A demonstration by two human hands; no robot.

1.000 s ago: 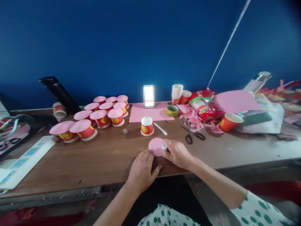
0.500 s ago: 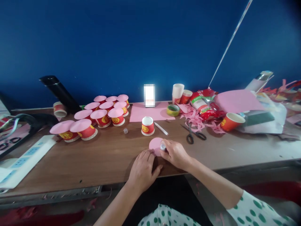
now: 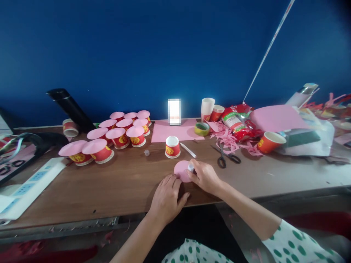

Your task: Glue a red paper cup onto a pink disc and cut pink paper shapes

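Head view: right hand (image 3: pixel 205 176), thumb and fingers grasping a small whitish tube (image 3: pixel 191 167) over the right side of one pink paper disc (image 3: pixel 180 170); left hand (image 3: pixel 165 197), loosely spread and gripping nothing, fingertips at the disc's near-left edge. Beyond the disc, on a brown tabletop (image 3: pixel 117 186): one red paper cup (image 3: pixel 172 149), mouth down, with a white pen (image 3: pixel 188 150) just beside it; farther left, a cluster of disc-topped cups (image 3: pixel 136 131); to the right, black-handled scissors (image 3: pixel 222 154).

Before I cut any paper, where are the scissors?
In the head view, the scissors lie right of centre, beyond the right hand, between the white pen and the tilted red cup.
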